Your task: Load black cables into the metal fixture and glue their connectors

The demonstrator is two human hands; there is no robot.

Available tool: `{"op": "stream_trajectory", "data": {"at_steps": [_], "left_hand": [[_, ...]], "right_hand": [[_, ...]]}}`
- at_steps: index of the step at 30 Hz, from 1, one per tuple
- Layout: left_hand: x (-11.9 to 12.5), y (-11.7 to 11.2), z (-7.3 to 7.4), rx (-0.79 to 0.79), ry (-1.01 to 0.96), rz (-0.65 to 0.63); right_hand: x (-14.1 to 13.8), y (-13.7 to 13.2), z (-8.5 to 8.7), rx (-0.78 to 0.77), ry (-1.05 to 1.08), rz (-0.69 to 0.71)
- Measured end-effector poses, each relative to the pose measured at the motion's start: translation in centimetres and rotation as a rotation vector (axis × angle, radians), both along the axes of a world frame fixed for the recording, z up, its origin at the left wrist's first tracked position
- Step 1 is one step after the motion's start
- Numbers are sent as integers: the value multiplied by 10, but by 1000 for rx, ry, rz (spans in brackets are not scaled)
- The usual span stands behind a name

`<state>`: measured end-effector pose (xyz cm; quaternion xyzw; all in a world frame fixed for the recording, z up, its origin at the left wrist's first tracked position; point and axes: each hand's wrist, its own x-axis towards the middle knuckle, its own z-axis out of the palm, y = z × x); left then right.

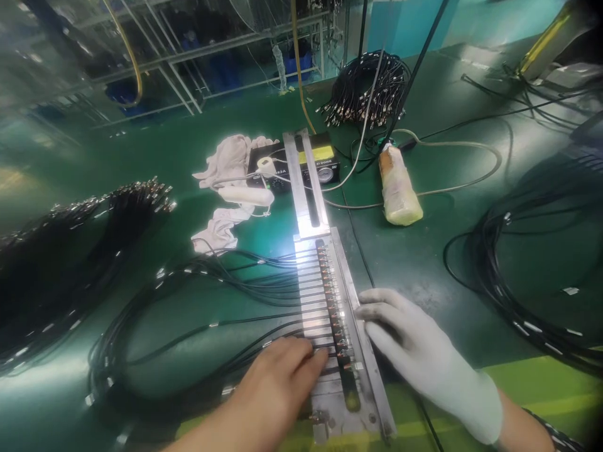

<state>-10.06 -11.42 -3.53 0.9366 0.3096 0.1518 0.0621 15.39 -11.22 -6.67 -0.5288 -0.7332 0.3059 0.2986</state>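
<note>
A long metal fixture (343, 251) lies on the green table, with a row of black cables (277, 281) set side by side across it. Their stripped ends with small connectors line up along a dark slot (351, 392). My bare left hand (282, 376) is closed at the near left side of the fixture, thumb and forefinger pinching one of the black cables close to the slot. My right hand (417, 348), in a white glove, rests its outstretched fingertips against the fixture's right rail, holding nothing visible. The cable's grip point is partly hidden by my left fingers.
Beyond the fixture sit a black control box (325, 169), white cloths (230, 160) and a wrapped yellowish bottle (399, 188). Cable bundles lie at left (94, 251), far back (367, 88) and right (504, 282). A thin hose (471, 145) loops behind the bottle.
</note>
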Motion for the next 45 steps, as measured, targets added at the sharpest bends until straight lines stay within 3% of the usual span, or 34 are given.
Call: {"op": "stream_trajectory", "data": {"at_steps": [5,9,14,16,21,26,33,40,45], "left_hand": [[-4,2,2,-24,22,-62],[-9,1,-11,-90,-14,-91],[-13,-15,-37,10,-97,105],[-15,-21,-40,54,-42,106],[-17,-24,-26,64,55,86],[-14,-25,-13,24,-53,97],[-15,-28,-6,-210,-75,80],[-24,-26,11,-142,-47,64],[-23,-20,7,-140,-41,26]], "right_hand": [[0,2,1,5,-1,-1],[1,1,2,-3,-10,-3],[1,1,2,-12,-17,-9],[1,2,2,-28,-13,-4],[0,3,3,-41,34,3],[0,0,5,-36,47,23],[0,-1,4,-27,33,9],[-1,0,5,-61,38,14],[-1,2,7,-54,38,24]]}}
